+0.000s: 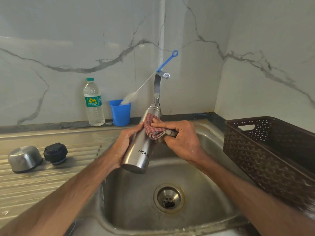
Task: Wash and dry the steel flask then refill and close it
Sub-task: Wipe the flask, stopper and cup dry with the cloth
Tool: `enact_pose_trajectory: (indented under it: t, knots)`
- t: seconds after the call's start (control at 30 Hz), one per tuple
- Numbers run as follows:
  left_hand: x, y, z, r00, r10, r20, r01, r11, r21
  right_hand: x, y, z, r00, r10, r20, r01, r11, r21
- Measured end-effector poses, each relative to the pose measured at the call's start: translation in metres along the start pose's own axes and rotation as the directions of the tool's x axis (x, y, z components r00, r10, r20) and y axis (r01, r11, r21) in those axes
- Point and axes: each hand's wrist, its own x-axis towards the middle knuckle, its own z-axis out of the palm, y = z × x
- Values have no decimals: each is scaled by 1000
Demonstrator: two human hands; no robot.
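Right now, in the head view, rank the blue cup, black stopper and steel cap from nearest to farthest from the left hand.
From the left hand:
1. Blue cup, behind it on the back ledge.
2. Black stopper, to its left on the drainboard.
3. Steel cap, farthest left, beside the stopper.

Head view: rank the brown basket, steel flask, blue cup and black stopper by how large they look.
1. brown basket
2. steel flask
3. blue cup and black stopper: about alike. The stopper sits nearer the camera, so I leave them unranked.
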Motion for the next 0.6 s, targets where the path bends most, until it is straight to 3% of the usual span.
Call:
enact_pose_trajectory:
  t: [0.37, 0.5, 0.6]
  knots:
    - [-3, 3, 3, 998, -17, -57, 16, 1000, -8, 1, -2, 0, 979, 201, 21, -200, 949, 245]
    - [-5, 5, 7, 998, -51, -29, 48, 994, -95, 10, -6, -11, 903, 428, -32, -362, 799, 480]
    - [-5, 7, 11, 999, -39, 30, 44, 984, -171, 15, -4, -20, 841, 537, -67, -389, 687, 613]
